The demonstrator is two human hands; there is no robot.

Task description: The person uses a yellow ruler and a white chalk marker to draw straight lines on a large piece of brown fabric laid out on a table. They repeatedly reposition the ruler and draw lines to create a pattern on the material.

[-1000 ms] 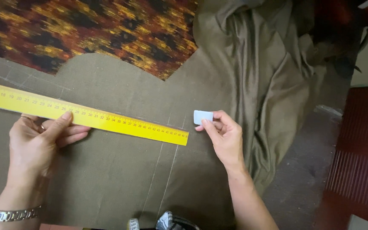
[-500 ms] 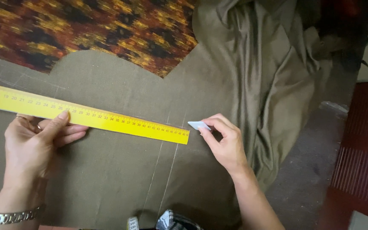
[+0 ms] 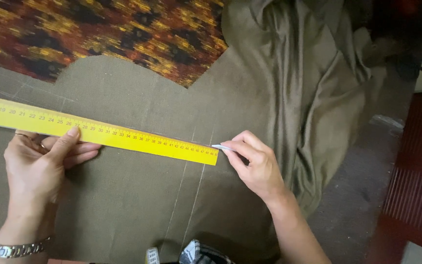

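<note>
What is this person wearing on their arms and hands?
Both forearms are bare, with no sleeves or gloves in view. The left hand has a silver metal link wristwatch on its wrist and a thin ring on one finger. The right hand wears nothing visible.

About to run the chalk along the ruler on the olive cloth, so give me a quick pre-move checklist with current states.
1. Left hand pressing the yellow ruler down: ok, fingertips on its lower edge.
2. Right hand holding the chalk: ok, pinched at the ruler's right end.
3. Olive cloth flat under the ruler: ok; it bunches only at the right.
4. Ruler aligned with the faint chalk lines: cannot tell.
5. Chalk tip touching cloth: cannot tell.
</note>
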